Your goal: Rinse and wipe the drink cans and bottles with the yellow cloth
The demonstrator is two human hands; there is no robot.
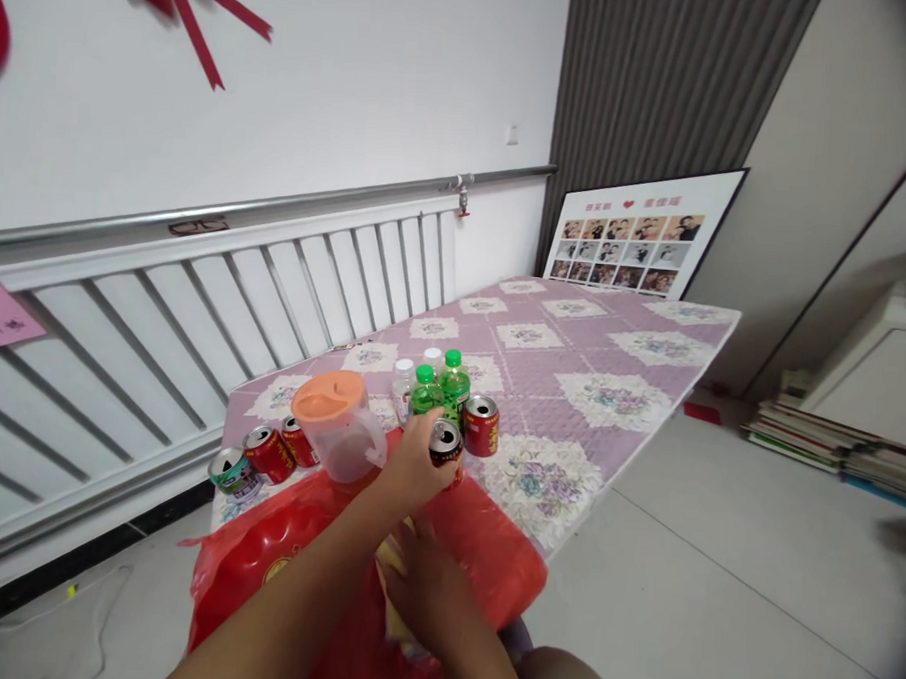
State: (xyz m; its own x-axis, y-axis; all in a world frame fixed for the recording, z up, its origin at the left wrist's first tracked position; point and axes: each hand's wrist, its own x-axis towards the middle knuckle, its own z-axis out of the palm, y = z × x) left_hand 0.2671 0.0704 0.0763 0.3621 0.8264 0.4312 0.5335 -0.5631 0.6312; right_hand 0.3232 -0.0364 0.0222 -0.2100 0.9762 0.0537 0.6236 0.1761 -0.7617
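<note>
My left hand (415,465) is closed around an opened drink can (448,445) with a dark upper rim and red lower side, over the red plastic sheet. Below it, my right hand (432,579) has its fingers bent over a yellow cloth (397,597), partly hidden by the hand. Just beyond the held can stand two green-capped bottles (425,390) and two white-capped clear ones (404,382). A red can (482,427) stands to the right. On the left is a clear plastic jug (340,440) with an orange lid.
Left of the jug stand two more red cans (269,456) and a teal can (234,476). A red tray (241,550) lies under the red plastic (504,557) on the flowered tablecloth (608,396). Behind the table run a white radiator (274,302) and a pipe.
</note>
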